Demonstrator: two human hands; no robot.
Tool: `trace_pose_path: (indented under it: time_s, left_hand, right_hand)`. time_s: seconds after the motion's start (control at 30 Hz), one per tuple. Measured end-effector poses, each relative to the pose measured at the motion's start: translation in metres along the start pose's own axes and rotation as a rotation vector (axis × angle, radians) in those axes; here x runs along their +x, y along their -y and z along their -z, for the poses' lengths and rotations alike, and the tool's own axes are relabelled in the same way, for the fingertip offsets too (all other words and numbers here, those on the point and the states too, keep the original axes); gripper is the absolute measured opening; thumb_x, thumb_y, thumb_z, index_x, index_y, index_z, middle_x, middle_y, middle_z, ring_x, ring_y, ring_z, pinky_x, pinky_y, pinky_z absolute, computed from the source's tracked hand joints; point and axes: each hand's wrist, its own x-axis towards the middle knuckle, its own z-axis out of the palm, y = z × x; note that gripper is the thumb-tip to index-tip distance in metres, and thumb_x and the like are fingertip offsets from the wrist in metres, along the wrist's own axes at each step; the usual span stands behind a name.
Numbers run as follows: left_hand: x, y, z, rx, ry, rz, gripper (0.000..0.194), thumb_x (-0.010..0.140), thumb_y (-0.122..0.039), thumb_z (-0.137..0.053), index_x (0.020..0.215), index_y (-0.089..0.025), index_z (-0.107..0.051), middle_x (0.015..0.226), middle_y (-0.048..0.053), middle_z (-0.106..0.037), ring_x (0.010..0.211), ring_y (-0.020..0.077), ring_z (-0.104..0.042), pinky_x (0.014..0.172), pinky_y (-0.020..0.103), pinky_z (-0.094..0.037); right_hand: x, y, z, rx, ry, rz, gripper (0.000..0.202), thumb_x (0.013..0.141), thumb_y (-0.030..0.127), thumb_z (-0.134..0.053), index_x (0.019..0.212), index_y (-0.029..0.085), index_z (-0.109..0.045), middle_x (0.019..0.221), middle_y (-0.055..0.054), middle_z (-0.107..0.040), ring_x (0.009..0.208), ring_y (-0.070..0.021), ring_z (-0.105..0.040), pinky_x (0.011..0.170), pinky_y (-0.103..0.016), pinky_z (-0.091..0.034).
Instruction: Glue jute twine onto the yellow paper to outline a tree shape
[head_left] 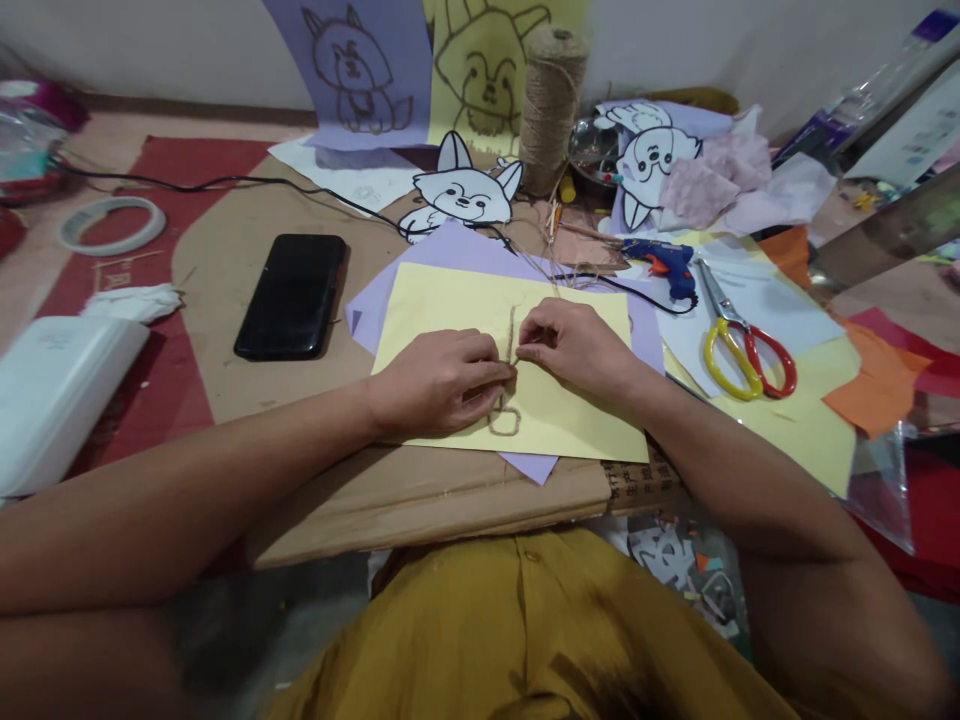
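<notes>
A yellow sheet [577, 410] lies over a purple sheet [365, 300] on the cardboard. Brown twine [504, 432] forms a small loop on the yellow sheet, and a strand runs up between the hands. My left hand [450, 382] rests on the sheet, its closed fingertips pressing the twine. Just to the right, my right hand [574, 345] pinches the twine strand between thumb and forefinger. Behind the sheets stands a twine spool [553, 110], beside a white fox cutout [465, 193].
A black phone [291, 297], a tape roll [112, 224] and a white device [67, 400] lie left. Right are a blue glue gun [660, 262], scissors [739, 345] and paper scraps. Two twine-outlined drawings [352, 75] lean against the wall. A black cable crosses behind.
</notes>
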Motion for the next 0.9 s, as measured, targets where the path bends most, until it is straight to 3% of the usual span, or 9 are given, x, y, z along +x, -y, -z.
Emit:
trace_pose_path:
  time_s: [0.47,0.67,0.9]
  left_hand:
    - [-0.0015,0.001,-0.0002,-0.008,0.012,0.038,0.023,0.1,-0.02,-0.06,0.111,-0.018,-0.08,0.1,0.008,-0.078,0.086,0.0188,-0.072,0.073,0.029,-0.055]
    - [-0.0011,0.0012,-0.0003,-0.021,-0.031,0.028,0.022,0.099,-0.018,-0.061,0.111,-0.017,-0.079,0.097,0.008,-0.077,0.083,0.0192,-0.071,0.069,0.029,-0.054]
    - [-0.0034,0.0045,0.0016,-0.158,-0.054,0.139,0.019,0.097,-0.017,-0.06,0.104,-0.017,-0.078,0.094,0.008,-0.077,0.083,0.0169,-0.072,0.073,0.027,-0.056]
  right_hand:
    - [-0.0039,0.0038,0.0036,0.098,-0.016,-0.015,0.006,0.091,0.018,-0.076,0.092,0.022,-0.07,0.095,-0.003,-0.072,0.085,-0.0188,-0.064,0.075,-0.034,-0.047]
    - [-0.0028,0.0053,-0.0003,0.024,-0.002,-0.06,0.023,0.084,0.016,-0.083,0.099,0.022,-0.067,0.101,-0.005,-0.071,0.092,-0.0215,-0.065,0.08,-0.037,-0.048]
    - [-0.0018,0.0046,-0.0029,0.012,-0.01,-0.076,0.028,0.083,0.018,-0.084,0.099,0.024,-0.062,0.101,-0.003,-0.07,0.09,-0.0217,-0.064,0.08,-0.038,-0.048]
